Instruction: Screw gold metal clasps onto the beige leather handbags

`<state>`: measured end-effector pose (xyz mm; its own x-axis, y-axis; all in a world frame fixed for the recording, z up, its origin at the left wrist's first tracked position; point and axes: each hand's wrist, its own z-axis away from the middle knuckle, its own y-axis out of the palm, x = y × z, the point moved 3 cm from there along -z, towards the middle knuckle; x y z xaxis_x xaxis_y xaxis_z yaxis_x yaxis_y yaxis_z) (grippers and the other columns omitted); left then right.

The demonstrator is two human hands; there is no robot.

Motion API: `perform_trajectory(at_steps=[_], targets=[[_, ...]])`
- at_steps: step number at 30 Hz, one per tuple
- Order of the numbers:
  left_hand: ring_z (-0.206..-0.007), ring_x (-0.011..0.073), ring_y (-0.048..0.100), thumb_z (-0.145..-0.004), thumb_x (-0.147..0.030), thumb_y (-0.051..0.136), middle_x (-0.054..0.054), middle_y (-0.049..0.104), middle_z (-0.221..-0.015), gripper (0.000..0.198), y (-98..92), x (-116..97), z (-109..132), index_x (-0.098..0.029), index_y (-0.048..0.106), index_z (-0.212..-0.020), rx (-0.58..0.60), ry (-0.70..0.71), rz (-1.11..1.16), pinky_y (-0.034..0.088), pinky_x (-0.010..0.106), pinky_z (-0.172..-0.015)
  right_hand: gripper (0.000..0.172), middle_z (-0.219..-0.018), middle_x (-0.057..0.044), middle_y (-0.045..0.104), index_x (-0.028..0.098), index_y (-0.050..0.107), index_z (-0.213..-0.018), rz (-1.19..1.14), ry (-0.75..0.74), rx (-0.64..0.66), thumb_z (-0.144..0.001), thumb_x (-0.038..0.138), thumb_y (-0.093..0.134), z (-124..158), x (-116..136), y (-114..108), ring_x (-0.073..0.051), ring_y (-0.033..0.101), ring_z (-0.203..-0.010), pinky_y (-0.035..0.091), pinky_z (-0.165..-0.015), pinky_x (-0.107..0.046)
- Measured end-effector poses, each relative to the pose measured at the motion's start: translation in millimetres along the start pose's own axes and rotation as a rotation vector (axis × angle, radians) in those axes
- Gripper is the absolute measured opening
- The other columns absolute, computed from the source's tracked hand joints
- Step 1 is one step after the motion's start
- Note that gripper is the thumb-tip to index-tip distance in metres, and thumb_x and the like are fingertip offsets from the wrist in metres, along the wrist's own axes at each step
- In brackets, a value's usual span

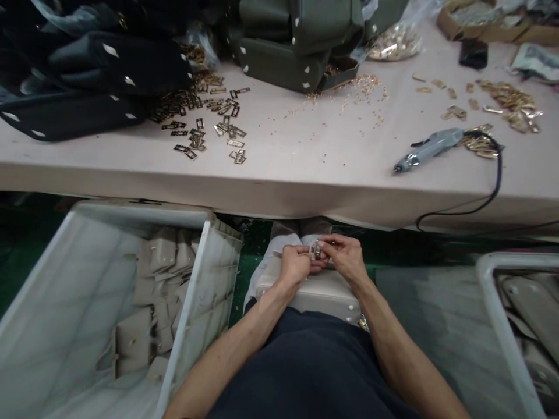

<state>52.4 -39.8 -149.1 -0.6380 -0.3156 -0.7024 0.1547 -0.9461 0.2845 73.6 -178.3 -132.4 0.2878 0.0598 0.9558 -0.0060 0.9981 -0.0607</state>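
Small, shiny, rectangular metal fitting [317, 250], held between the person's two hands above a beige, smooth-surfaced bag [325, 294] on the lap, at the near side of the pale cloth-covered bench [297, 154]. The right hand [347, 256] has its grip closed on the fitting; the left hand [297, 263] curls at the fitting's left side, but whether that grip pinches it I cannot tell. It looks light, stiff and slippery, best taken by its edges; the bag seems softer, easily scratched.

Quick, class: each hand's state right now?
Left hand: closed; what it holds cannot be told.
Right hand: closed, holding a small shiny rectangular metal fitting.
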Motion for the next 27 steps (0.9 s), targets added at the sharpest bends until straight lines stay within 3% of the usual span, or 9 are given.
perform_trajectory(at_steps=[6,27], targets=[[-0.061,0.0234,0.076,-0.076,-0.003,0.064,0.014,0.076,-0.072,0.011,4.7,2.6,-0.7,-0.007,0.075,-0.074,0.029,0.013,0.033,0.063,0.031,-0.058,0.033,-0.065,-0.004,0.069,0.016,0.077,-0.09,0.009,0.018,0.048,-0.075,0.044,0.084,-3.6,-1.5,-0.1,-0.018,0.063,-0.055,0.054,-0.052,-0.028],[-0.067,0.0226,0.077,-0.075,-0.003,0.062,0.013,0.077,-0.077,0.015,2.2,2.7,4.5,-0.007,0.075,-0.08,0.097,0.035,-0.016,0.065,0.028,-0.064,0.034,-0.07,-0.007,0.069,0.017,0.078,-0.088,0.05,0.012,0.031,-0.075,0.048,0.083,3.4,-3.1,2.6,-0.02,0.066,-0.057,0.056,-0.048,-0.03]])
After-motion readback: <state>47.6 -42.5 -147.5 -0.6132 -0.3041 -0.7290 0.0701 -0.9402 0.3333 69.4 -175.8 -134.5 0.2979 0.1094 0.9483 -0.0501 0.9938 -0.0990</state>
